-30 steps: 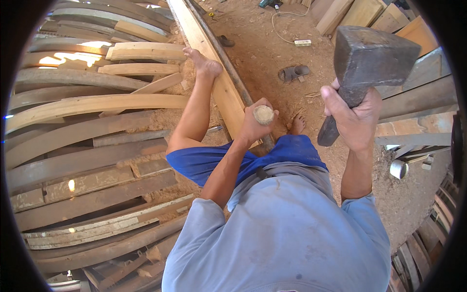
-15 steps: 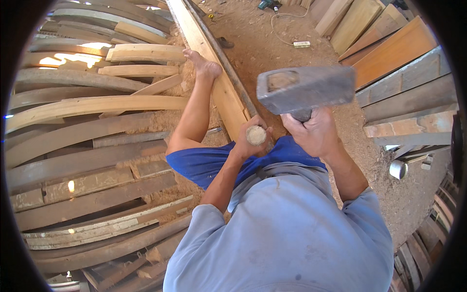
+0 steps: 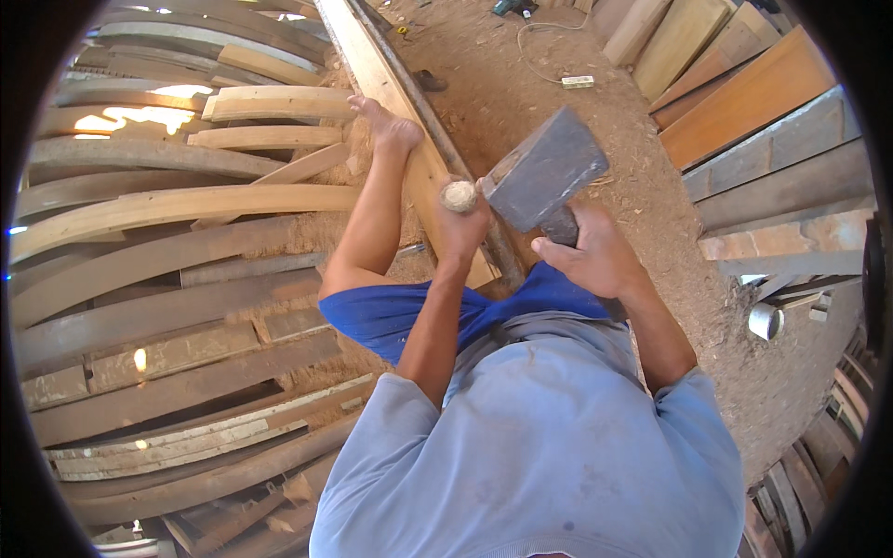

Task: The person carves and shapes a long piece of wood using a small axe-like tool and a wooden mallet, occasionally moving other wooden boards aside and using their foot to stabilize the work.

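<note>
My left hand point(image 3: 465, 229) is closed around an upright wooden-handled chisel point(image 3: 459, 196). Only the pale, frayed round end of its handle shows; the blade is hidden below. Beneath that hand runs a long pale plank point(image 3: 432, 195), on which my bare left foot point(image 3: 394, 133) rests farther up. Just to the right, my right hand point(image 3: 603, 253) grips the short handle of a mallet point(image 3: 547, 169). The mallet's dark, blocky head is tilted beside the chisel's top, and the two look very close; I cannot tell whether they touch.
Rows of curved timbers point(image 3: 186, 205) lie at the left among sawdust. Boards point(image 3: 744, 102) lean along the right side. A power tool point(image 3: 510, 7) with a cable and a white power strip point(image 3: 577, 82) lie at the back. A white cylinder point(image 3: 766, 321) sits at right.
The mallet has swung left and turned, its head now tilted near the chisel. My left hand has moved up and left along the plank with the chisel.
</note>
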